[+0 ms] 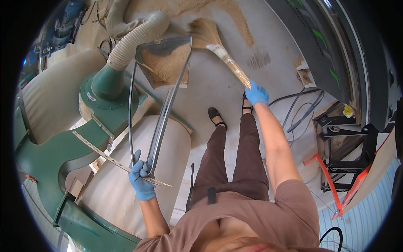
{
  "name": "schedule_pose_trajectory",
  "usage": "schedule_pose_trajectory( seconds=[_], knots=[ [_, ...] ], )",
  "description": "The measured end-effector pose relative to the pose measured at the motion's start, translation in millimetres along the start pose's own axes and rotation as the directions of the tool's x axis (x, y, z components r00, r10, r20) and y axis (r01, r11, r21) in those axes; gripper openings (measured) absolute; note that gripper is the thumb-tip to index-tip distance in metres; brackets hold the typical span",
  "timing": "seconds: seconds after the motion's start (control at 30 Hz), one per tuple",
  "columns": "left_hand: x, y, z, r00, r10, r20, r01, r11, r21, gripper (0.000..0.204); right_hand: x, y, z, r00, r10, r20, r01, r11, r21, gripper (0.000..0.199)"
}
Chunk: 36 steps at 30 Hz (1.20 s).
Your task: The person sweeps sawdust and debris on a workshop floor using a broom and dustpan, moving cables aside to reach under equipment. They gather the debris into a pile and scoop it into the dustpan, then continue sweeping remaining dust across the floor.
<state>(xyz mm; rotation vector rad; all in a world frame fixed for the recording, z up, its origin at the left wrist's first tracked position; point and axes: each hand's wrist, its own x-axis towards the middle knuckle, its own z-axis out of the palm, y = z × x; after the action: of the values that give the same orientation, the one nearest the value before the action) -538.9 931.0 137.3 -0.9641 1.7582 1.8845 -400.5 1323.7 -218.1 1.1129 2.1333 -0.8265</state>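
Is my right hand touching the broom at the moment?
Touching. The head view shows your blue-gloved right hand wrapped around the end of the handle of the broom, with no gap between them.

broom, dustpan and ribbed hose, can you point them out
Broom (218,51): head view, on the white wrapping below its bristles
Dustpan (164,126): head view, on its long metal handle
Ribbed hose (138,37): head view, on its curved lower stretch

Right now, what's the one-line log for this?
left hand: holds long-handled dustpan; right hand: holds straw broom; dustpan: tan dust inside; floor: tan dust too
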Motion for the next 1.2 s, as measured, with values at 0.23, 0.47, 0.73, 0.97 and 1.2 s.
schedule_pose_trajectory(
  seconds=[0.23,0.47,0.73,0.97,1.2],
  knots=[
    [-10,-5,12,1.000,-0.016,0.026,0.018,0.995,-0.094,0.054,16,-39,-54,0.998,-0.042,-0.051,0.047,0.995,0.087,0.047],
    [-21,4,50,0.998,-0.057,0.027,0.058,0.997,-0.045,0.048,-135,145,-85,0.995,0.093,-0.027,-0.088,0.983,0.161,0.056],
    [-18,6,86,0.995,-0.098,-0.008,0.097,0.993,-0.069,0.043,-135,262,-84,0.979,0.183,0.089,-0.171,0.976,-0.133,0.048],
    [20,6,112,0.990,-0.125,-0.060,0.123,0.992,-0.037,0.040,-43,196,-127,0.993,0.112,0.042,-0.099,0.964,-0.246,0.042],
    [83,13,140,0.958,-0.234,-0.164,0.254,0.960,0.116,0.040,116,0,-180,0.998,0.003,-0.060,-0.013,0.987,-0.159,0.043]
  ],
)
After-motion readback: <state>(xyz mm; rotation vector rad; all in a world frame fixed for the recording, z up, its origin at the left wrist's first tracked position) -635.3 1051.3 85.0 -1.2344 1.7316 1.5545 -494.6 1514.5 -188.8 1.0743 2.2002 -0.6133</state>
